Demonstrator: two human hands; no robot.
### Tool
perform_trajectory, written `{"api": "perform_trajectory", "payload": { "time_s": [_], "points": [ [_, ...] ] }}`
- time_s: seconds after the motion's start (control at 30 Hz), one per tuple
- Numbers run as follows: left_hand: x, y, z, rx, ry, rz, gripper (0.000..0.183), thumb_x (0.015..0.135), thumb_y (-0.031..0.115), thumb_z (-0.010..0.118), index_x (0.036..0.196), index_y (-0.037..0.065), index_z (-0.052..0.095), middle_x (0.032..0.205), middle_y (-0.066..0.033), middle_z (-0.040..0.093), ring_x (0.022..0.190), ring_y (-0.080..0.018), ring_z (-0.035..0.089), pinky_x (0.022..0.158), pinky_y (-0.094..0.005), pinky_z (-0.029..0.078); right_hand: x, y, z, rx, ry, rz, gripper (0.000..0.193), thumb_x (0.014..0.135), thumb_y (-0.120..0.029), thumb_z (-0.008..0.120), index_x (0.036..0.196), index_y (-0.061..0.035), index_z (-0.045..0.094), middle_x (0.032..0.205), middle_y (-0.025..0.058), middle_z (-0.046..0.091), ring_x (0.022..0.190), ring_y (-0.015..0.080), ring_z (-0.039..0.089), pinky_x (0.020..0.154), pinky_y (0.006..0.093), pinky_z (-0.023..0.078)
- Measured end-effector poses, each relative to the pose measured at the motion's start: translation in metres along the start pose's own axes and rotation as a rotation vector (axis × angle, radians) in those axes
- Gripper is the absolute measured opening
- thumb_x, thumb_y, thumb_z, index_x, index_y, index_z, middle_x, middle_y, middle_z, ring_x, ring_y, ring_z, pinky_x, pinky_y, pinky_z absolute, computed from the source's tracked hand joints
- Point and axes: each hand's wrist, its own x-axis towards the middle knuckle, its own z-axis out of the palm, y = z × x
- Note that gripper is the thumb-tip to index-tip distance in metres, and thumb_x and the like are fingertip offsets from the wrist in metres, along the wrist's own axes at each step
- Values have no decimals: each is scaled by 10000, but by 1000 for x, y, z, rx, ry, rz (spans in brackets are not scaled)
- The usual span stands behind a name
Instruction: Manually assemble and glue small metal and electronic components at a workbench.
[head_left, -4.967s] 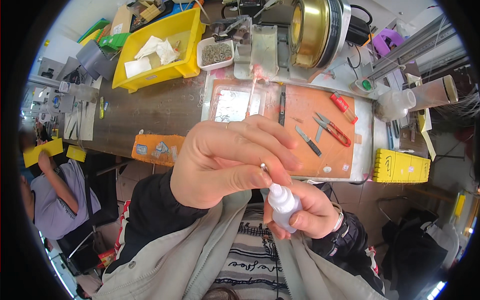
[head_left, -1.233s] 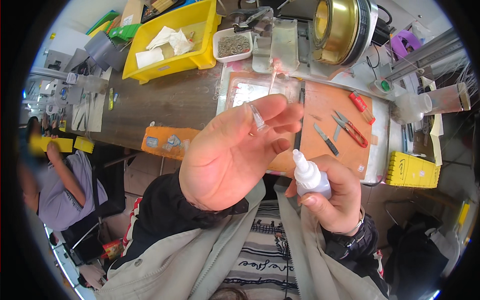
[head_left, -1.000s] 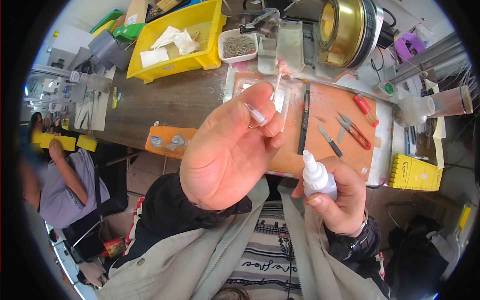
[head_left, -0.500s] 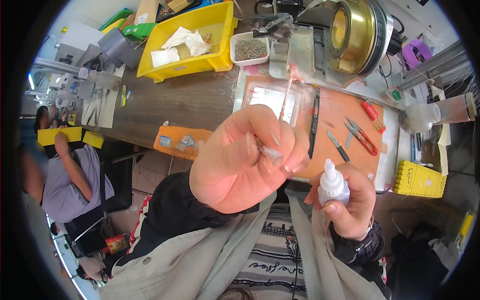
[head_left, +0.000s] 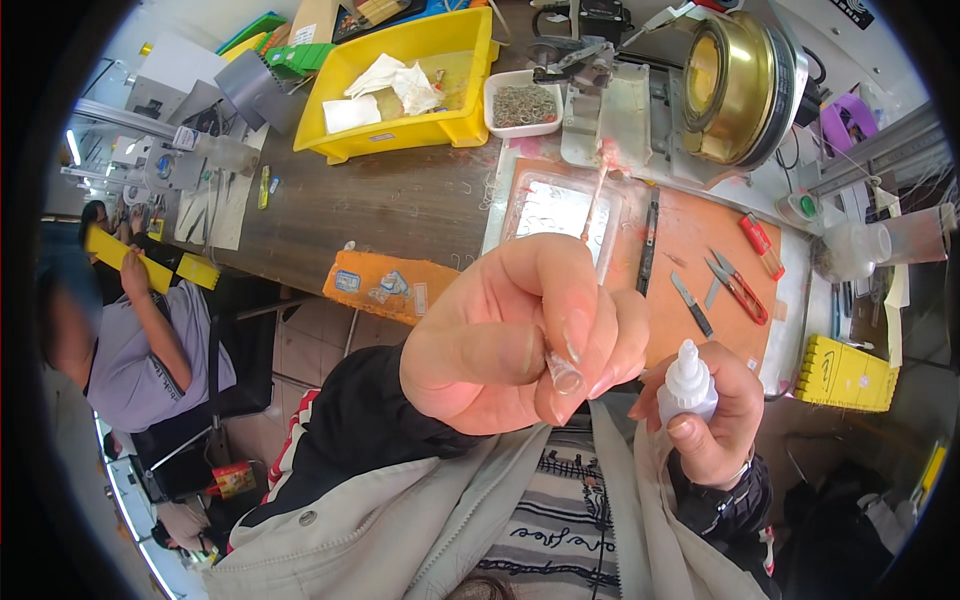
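Note:
My left hand (head_left: 500, 340) is raised over the front of the bench, with thumb and fingers pinched together. Between them is a small clear cone-shaped cap (head_left: 565, 374), its wide open end showing below the fingertips. Lower and to the right, my right hand (head_left: 722, 410) wraps round a small white dropper bottle (head_left: 688, 388). The bottle stands upright in the grip, its narrow nozzle bare and pointing up. The two hands are apart. Behind the left hand, a thin stick (head_left: 598, 195) with a reddish end leans over a clear tray (head_left: 515, 215).
An orange mat (head_left: 690, 235) carries a craft knife (head_left: 690, 303), red-handled snips (head_left: 742, 290) and a red lighter-like object (head_left: 763, 245). Farther back stand a yellow bin (head_left: 320, 140), a white dish of tiny metal pieces (head_left: 523, 108) and a golden drum (head_left: 725, 85). Another person (head_left: 150, 350) sits left.
The view has shifted slightly, so the bench appears farther right. My left hand has turned a little and shows the clear cap more plainly. The bottle stays in my right hand.

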Motion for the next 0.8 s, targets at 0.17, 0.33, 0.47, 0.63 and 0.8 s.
{"api": "perform_trajectory", "payload": {
  "time_s": [0.17,0.33,0.47,0.63,0.8],
  "points": [
    [-1,10,6,190,167,62,133,856,159,585,810,192,464,626,90,522,754,-106,426,717,-265,322,-1,2,0,35,10,14,320,810,-129,661,1028,71,537,891,127,642,762,175,641,688,291,510],
    [-9,55,-6,576,333,419,105,806,74,609,868,47,528,763,-72,574,717,-157,498,682,-265,377,-7,-2,-5,-29,15,53,353,797,-171,675,1015,70,539,912,131,639,747,179,644,673,286,506],
    [-27,105,-14,1082,726,525,152,795,21,590,944,-2,566,857,-74,591,809,-139,543,769,-259,417,-9,1,-5,-19,56,30,357,807,-194,670,1008,70,539,912,136,634,741,185,646,660,284,504],
    [-29,164,-60,1722,945,417,278,807,6,569,1085,2,568,957,-67,582,887,-133,527,804,-265,403,-10,1,-2,-34,71,35,368,810,-210,675,1008,69,537,899,136,630,738,192,648,652,289,504],
    [-28,170,-96,2667,855,439,442,750,2,603,1187,55,564,1057,-106,620,964,-173,582,868,-287,436,-15,-4,5,-206,335,-19,537,795,-440,661,953,49,507,682,108,574,513,144,547,467,251,430]
  ]
}}
